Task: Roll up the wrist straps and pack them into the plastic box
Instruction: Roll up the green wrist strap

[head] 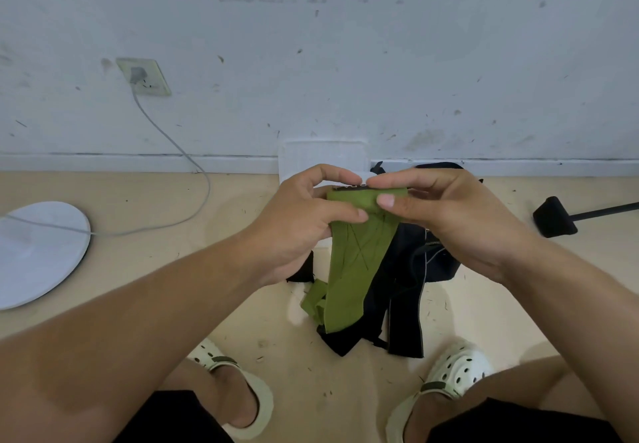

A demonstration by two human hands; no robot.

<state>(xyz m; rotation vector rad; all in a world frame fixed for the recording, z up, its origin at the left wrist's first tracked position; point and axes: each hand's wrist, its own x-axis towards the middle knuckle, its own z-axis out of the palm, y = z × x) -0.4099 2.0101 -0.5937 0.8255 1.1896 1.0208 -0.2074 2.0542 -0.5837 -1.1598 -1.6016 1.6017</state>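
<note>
A green wrist strap hangs in the air in front of me, its top edge folded over. My left hand pinches the left of that fold and my right hand pinches the right, thumb on the front. The strap's tail droops to the floor. Black straps lie in a heap on the floor under it. The clear plastic box stands against the skirting board behind my hands, mostly hidden by them.
A white round base with a grey cable running to a wall socket lies at the left. A black stand foot sits at the right. My feet in pale clogs rest on the beige floor.
</note>
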